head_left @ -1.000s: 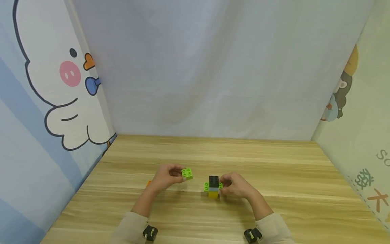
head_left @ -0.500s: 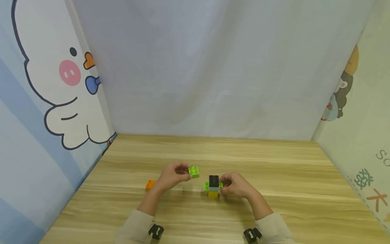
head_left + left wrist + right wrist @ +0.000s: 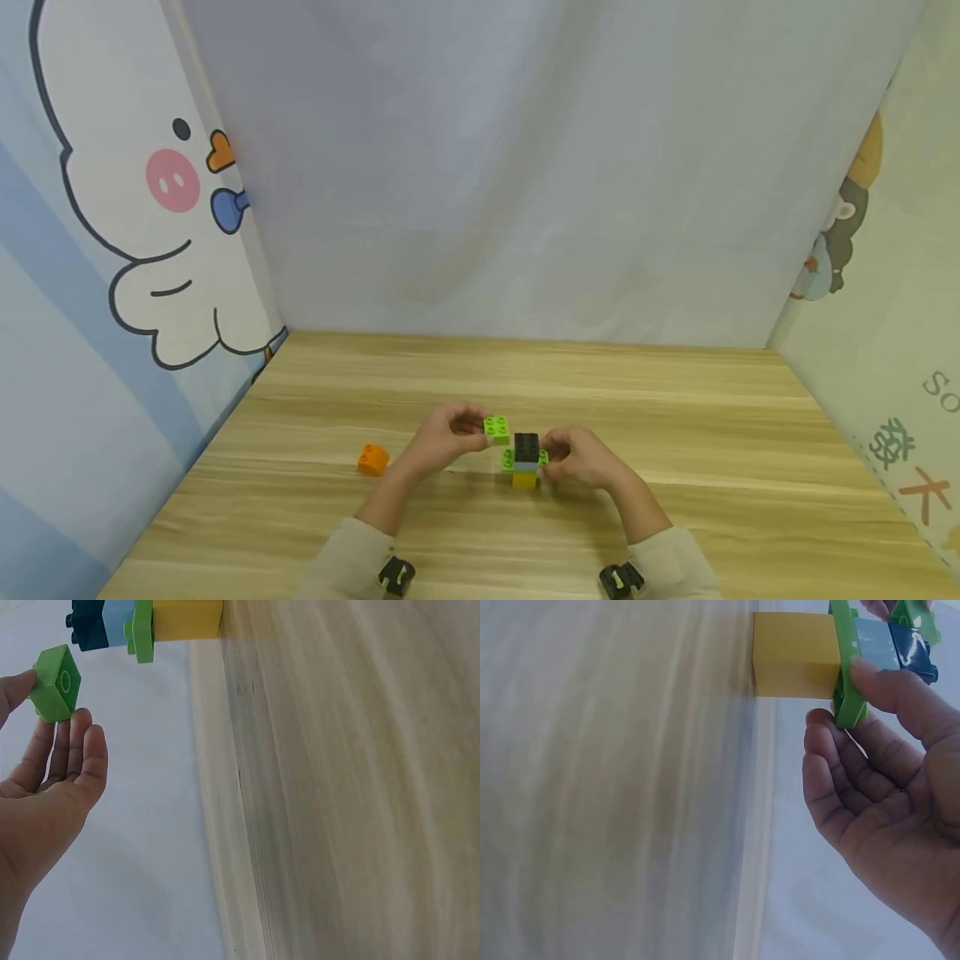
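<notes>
Two hands: left hand (image 3: 450,433) pinches green brick (image 3: 497,429), right hand (image 3: 581,457) steadies stack (image 3: 525,458).

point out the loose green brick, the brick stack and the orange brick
loose green brick (image 3: 496,428), head view, its studded top
brick stack (image 3: 525,458), head view, the light blue middle layer
orange brick (image 3: 372,459), head view, its front face

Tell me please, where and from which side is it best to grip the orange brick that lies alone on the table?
Probably by two opposite side walls, coming straight down from above. The orange brick sits flat and alone on the wooden table, apart from the left hand and the stacked tower, so its sides look free. Pinching with thumb and finger there should hold better than on the top.
</notes>
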{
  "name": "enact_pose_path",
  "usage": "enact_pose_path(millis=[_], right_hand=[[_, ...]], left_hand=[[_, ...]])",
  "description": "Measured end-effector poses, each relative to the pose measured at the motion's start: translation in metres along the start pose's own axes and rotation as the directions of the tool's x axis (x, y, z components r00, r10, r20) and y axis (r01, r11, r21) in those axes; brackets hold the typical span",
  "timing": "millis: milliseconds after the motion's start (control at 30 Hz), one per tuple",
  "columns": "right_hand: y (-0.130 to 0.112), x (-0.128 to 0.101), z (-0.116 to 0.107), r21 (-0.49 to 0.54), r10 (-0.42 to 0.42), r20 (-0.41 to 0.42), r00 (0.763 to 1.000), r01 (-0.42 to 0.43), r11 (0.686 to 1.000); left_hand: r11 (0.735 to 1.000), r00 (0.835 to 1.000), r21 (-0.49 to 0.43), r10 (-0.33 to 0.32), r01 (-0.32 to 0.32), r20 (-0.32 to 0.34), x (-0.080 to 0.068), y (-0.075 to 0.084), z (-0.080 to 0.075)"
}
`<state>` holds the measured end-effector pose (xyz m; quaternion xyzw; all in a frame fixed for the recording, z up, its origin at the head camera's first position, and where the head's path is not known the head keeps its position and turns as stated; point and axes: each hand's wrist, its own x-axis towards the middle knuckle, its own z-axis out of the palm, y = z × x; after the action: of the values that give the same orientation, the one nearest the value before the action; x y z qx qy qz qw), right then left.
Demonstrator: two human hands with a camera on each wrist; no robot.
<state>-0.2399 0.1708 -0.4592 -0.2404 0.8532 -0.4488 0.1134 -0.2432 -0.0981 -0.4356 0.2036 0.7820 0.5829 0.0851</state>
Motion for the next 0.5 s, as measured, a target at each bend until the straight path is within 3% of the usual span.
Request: enact_pose_path(millis=[500], right_hand=[[-0.005, -0.001, -0.001, 0.008, 0.013, 0.01, 1.0, -0.013, 1.0]], left_hand=[[0.999, 0.999, -0.019, 0.047, -0.047, -0.008, 0.011, 0.007, 0.024]])
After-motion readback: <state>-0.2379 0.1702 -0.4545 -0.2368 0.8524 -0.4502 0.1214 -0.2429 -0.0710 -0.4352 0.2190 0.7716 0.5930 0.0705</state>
